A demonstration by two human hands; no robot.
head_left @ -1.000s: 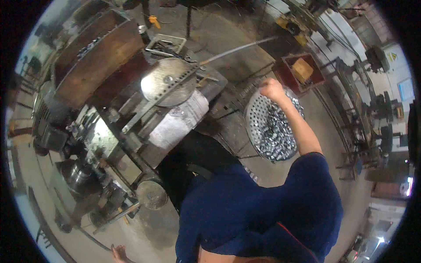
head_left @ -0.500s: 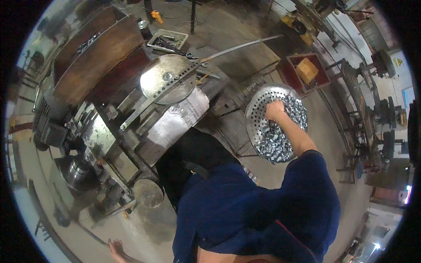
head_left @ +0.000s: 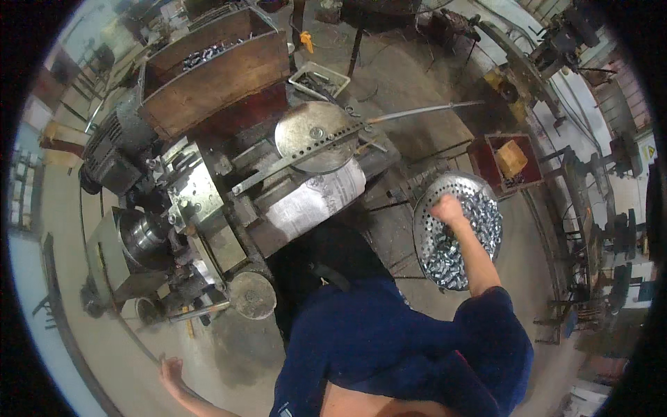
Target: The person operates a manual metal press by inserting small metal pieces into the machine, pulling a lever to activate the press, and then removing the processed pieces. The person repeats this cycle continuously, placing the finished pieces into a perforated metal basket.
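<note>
My right hand [head_left: 448, 208] is closed over the left side of a round, perforated metal basin [head_left: 425, 236]. Whatever its fingers hold is hidden. Shiny short metal pieces [head_left: 479, 221] are heaped along the basin's right and lower sides. Far down at the left, my left hand [head_left: 171, 373] has its fingers curled at the end of a long thin rod [head_left: 133, 336], apparently gripping it. Between the two hands stands a machine with a round steel chuck [head_left: 142, 240] and a bright metal block [head_left: 196, 194].
A perforated flat bar [head_left: 299, 156] crosses a round metal plate [head_left: 306, 132] on the machine bed. Behind it are a wooden box [head_left: 215, 87] of metal parts and a tool tray [head_left: 338, 78]. A red box [head_left: 531, 170] with a yellowish block stands beyond the basin.
My view has shifted, so the machine and basin sit farther right and lower. My right hand stays closed at the basin. My left hand has moved slightly left in the picture.
</note>
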